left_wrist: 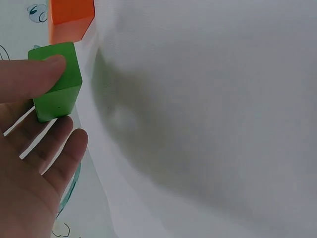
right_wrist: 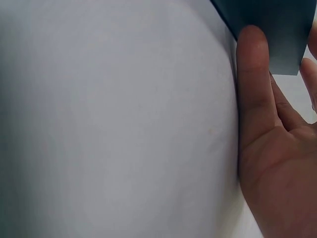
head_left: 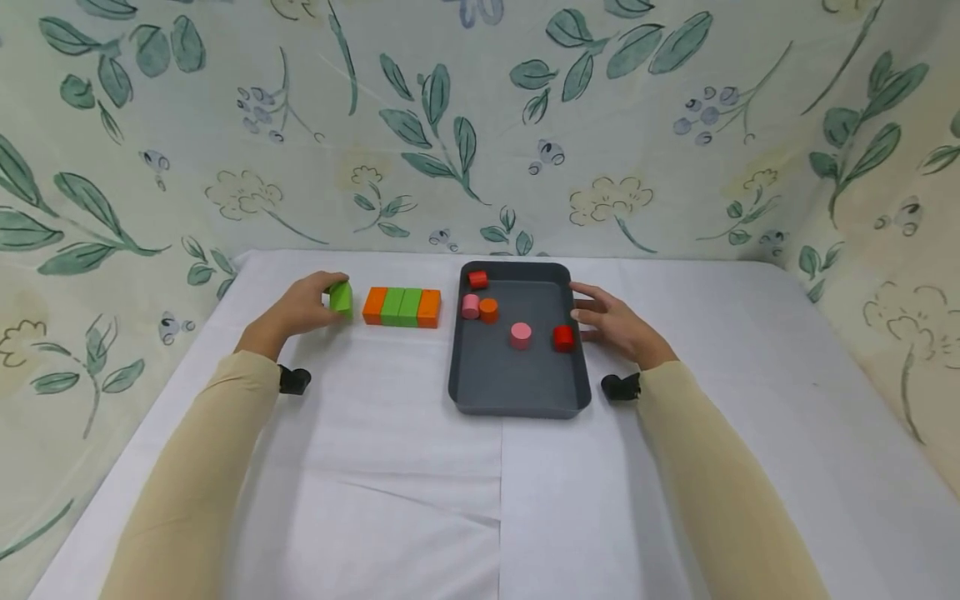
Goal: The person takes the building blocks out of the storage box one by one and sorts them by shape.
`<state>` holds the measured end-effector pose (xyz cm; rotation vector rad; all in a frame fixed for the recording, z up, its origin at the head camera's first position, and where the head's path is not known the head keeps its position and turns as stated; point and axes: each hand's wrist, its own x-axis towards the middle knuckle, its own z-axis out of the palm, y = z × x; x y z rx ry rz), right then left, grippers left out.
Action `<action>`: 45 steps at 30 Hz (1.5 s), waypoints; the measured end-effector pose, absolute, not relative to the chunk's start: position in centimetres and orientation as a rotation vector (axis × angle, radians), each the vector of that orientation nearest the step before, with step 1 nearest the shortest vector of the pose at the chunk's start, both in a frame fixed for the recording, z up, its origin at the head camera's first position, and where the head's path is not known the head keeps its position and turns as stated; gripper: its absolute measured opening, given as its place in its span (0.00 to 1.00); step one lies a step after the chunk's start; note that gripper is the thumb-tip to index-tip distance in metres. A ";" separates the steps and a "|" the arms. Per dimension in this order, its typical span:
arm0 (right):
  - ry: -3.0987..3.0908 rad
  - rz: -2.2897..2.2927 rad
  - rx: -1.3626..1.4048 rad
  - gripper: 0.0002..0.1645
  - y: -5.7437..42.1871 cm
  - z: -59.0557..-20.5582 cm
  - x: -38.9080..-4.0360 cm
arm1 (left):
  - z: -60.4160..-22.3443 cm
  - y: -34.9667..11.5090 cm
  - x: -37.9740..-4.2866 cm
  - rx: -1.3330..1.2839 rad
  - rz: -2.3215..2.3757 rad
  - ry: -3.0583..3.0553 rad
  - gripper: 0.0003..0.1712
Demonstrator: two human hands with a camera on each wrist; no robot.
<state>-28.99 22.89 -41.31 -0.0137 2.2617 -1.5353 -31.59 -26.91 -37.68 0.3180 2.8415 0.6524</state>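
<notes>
Between thumb and fingers, my left hand pinches a green block at the left side of the table. In the left wrist view the thumb lies across one face of that green block, and the fingertips are behind it. Just to its right stands a row of blocks: an orange block, two green blocks side by side, and another orange block. My right hand is at the right side of a dark grey tray, its extended fingers against the outer wall.
Inside the tray are small cylinders: a red one near the back left corner, a pink one beside an orange one, another pink one mid-tray, and a red one by the right wall. A white cloth covers the table.
</notes>
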 end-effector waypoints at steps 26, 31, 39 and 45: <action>2.264 -1.520 0.013 0.41 22.8 -41.4 -28.9 | -38.2 -25.4 -32.5 0.304 0.665 2.790 0.45; 2.270 -1.519 0.007 0.41 22.7 -41.3 -28.8 | -38.6 -25.3 -32.7 0.316 0.650 2.770 0.45; 2.268 -1.523 0.007 0.41 22.8 -41.2 -28.8 | -38.6 -24.9 -32.8 0.342 0.636 2.772 0.46; 2.251 -1.508 0.000 0.41 22.1 -39.1 -27.7 | -39.0 -24.8 -32.7 0.322 0.649 2.767 0.45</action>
